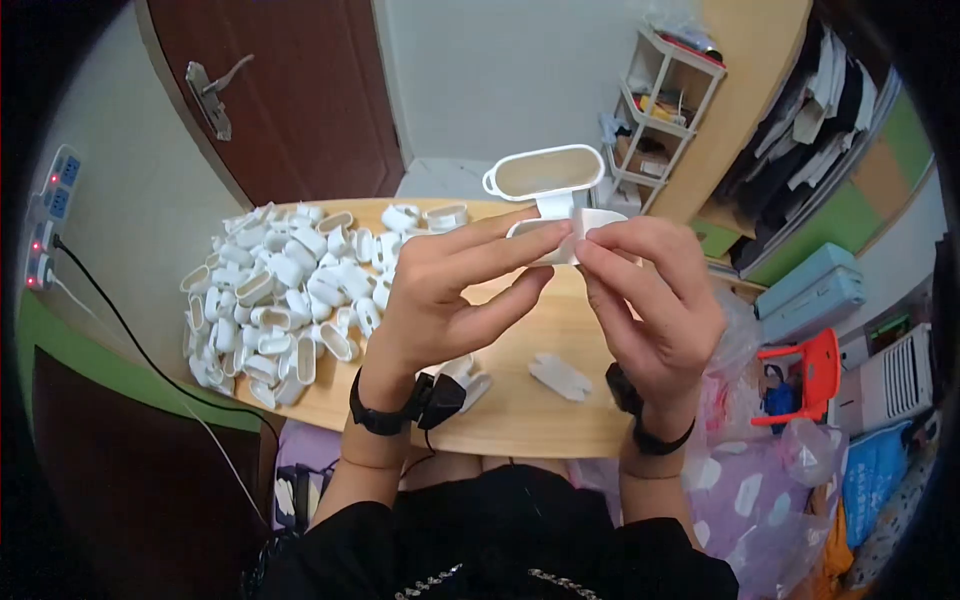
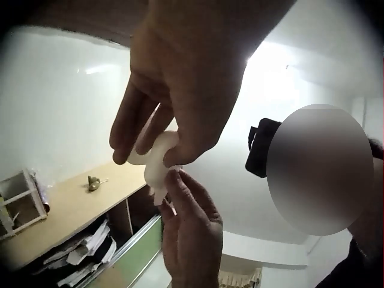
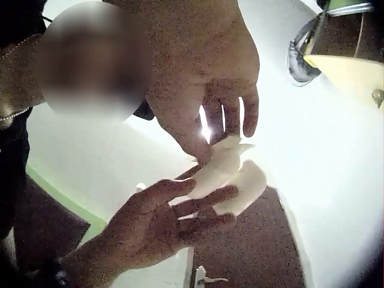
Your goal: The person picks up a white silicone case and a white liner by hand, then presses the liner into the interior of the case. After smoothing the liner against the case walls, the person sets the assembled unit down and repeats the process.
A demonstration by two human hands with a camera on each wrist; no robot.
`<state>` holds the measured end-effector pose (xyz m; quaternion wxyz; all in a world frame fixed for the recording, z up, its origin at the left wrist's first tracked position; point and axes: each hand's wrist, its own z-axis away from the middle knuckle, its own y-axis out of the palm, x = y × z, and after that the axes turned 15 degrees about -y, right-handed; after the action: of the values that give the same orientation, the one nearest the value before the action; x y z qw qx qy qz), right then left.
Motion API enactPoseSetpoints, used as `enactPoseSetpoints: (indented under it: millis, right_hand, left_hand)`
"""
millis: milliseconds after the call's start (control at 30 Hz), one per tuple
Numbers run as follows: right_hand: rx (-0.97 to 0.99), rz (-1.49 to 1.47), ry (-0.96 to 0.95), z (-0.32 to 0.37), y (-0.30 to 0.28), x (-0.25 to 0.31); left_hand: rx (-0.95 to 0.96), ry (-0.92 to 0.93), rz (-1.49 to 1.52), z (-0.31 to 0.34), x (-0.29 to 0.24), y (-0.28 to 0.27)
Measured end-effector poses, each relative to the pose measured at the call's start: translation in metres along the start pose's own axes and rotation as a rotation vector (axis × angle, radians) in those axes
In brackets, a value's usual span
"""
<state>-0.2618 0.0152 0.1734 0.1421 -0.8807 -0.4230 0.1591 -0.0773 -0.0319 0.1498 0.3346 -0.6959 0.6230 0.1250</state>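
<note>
A white earphone case cover [image 1: 549, 172] is held up over the table, its lid flipped open with the hollow inside facing up and a small loop at the lid's left end. My left hand [image 1: 440, 285] grips the lower half between fingers and thumb. At the right end of that half, my right hand [image 1: 655, 285] pinches a thin whitish piece [image 1: 597, 219] with thumb and fingertips. The left wrist view shows the cover [image 2: 161, 159] between both hands, fingertips close together. In the right wrist view the cover [image 3: 219, 171] is partly hidden by fingers.
A large pile of similar white covers [image 1: 290, 290] fills the table's left side. A pale flat notched piece [image 1: 560, 377] lies near the front edge of the wooden table [image 1: 500, 435]. Another pale piece [image 1: 476, 388] is beside the left wrist. A red stool [image 1: 820, 375] stands at right.
</note>
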Motion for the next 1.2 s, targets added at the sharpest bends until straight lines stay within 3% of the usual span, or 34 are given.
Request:
enactPoseSetpoints:
  millis: [33, 133, 433, 733, 900, 1033, 1133, 1200]
  right_hand:
    - [-0.008, -0.026, 0.009, -0.001, 0.003, -0.002]
    - [-0.061, -0.056, -0.018, -0.005, 0.005, -0.006]
    - [-0.085, -0.143, 0.044, -0.003, 0.013, -0.009]
    - [0.112, 0.01, -0.066, -0.01, 0.009, -0.007]
    - [0.041, -0.011, -0.022, -0.007, 0.02, 0.007]
    - [0.035, 0.02, -0.155, -0.009, 0.023, 0.002]
    - [-0.186, -0.071, -0.19, -0.006, 0.028, -0.016]
    - [-0.268, -0.243, 0.036, -0.003, 0.022, -0.015]
  left_hand:
    - [0.02, 0.037, -0.04, -0.008, -0.002, -0.005]
    - [0.057, -0.088, -0.009, -0.012, -0.01, -0.011]
    - [0.043, -0.124, 0.482, -0.011, 0.009, 0.01]
    - [0.103, -0.124, 0.644, -0.01, 0.019, 0.003]
    - [0.071, -0.182, 0.709, -0.005, 0.018, 0.003]
    - [0.052, -0.196, 0.731, -0.006, 0.019, 0.003]
    - [0.108, -0.112, 0.682, -0.009, 0.022, -0.006]
    - [0.133, -0.103, 0.642, -0.009, 0.021, -0.008]
